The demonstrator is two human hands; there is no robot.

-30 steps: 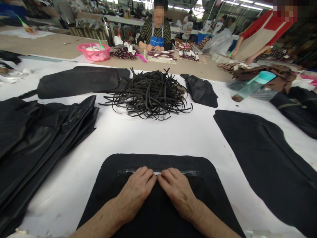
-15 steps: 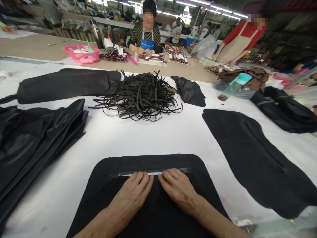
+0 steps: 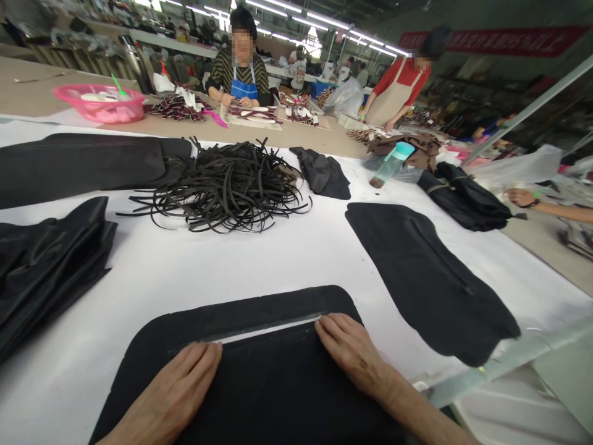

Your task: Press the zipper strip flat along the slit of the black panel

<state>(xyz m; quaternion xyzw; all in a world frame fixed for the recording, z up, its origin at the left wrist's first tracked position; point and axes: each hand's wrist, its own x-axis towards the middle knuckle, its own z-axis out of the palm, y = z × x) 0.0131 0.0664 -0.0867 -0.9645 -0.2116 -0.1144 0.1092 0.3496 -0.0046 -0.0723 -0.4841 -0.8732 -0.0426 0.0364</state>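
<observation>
A round-cornered black panel (image 3: pixel 278 383) lies on the near part of a white-covered table (image 3: pixel 241 266), a worker's left hand (image 3: pixel 178 383) and right hand (image 3: pixel 349 346) at opposite ends of its narrow white slit (image 3: pixel 271 329) — fingers bent onto the near lip, though whether they pinch it cannot be told. Uneven pressure could crease or skew that edge. Beyond, bare white surface runs to heaped black strips (image 3: pixel 236 185); a second panel (image 3: pixel 430 278) nears the table's right edge.

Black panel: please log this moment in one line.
left hand: on black panel, white line's left end | right hand: line's right end | black strips: heaped beyond
</observation>
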